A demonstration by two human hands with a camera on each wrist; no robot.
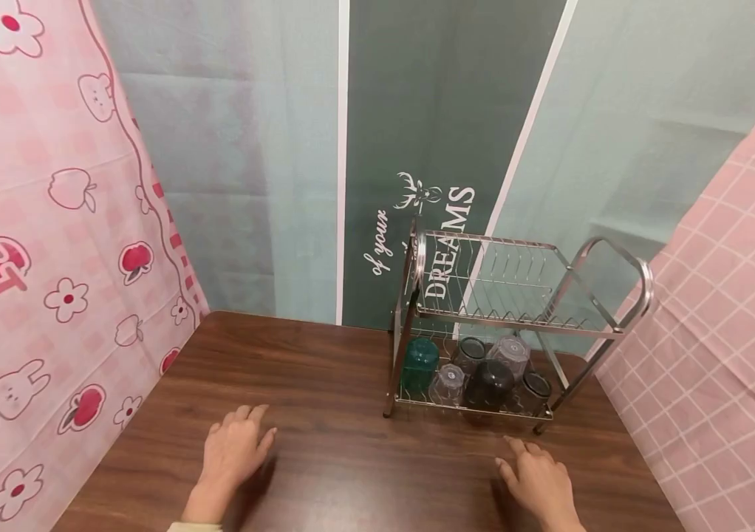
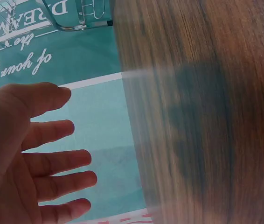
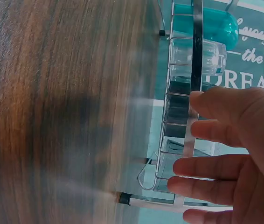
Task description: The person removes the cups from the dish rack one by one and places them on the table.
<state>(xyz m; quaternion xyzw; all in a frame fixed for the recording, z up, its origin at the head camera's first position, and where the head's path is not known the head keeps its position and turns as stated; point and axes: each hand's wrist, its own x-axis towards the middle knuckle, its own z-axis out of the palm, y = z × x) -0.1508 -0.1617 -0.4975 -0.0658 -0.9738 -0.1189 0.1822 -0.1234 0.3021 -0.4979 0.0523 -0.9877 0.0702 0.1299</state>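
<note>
My left hand (image 1: pixel 234 447) hovers over the left part of the brown wooden table (image 1: pixel 324 473), fingers spread and holding nothing. In the left wrist view its fingers (image 2: pixel 59 184) are loosely extended. My right hand (image 1: pixel 540 476) is in front of the metal dish rack (image 1: pixel 524 325), near its front right foot, and holds nothing. On the rack's lower tier stand several upturned cups: a teal cup (image 1: pixel 421 362), a small clear cup (image 1: pixel 448 384), a dark cup (image 1: pixel 489 386), a smoky cup (image 1: pixel 535 391) and others behind. The upper tier's wire slots hold nothing.
A green and pale blue cloth (image 1: pixel 298 148) with white lettering hangs behind the table. Pink patterned cloth (image 1: pixel 52 222) hangs on the left, and a pink checked cloth (image 1: pixel 736 332) on the right, close to the rack.
</note>
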